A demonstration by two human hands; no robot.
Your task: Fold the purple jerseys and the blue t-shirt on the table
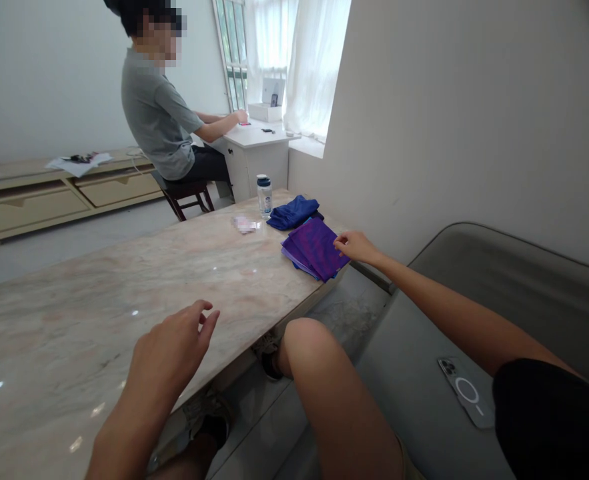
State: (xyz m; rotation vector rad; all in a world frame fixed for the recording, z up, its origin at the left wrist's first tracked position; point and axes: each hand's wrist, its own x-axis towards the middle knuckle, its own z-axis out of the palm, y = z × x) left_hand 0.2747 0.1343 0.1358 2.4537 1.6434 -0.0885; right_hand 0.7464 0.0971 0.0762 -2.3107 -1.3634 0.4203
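My right hand [357, 247] reaches out to a stack of folded purple cloths [314, 248] near the far right edge of the marble table [124, 300]; its fingertips touch the stack's near corner, fingers curled. Just beyond lies a crumpled blue cloth [293, 212]. My left hand [174, 350] hovers over the table's front edge, fingers loosely spread, holding nothing.
A clear bottle with a blue cap [264, 195] and a small pink item [245, 224] stand beside the blue cloth. A phone [467, 392] lies on the grey sofa [474, 300] at my right. Another person [164, 113] sits at a white desk [257, 143] by the window.
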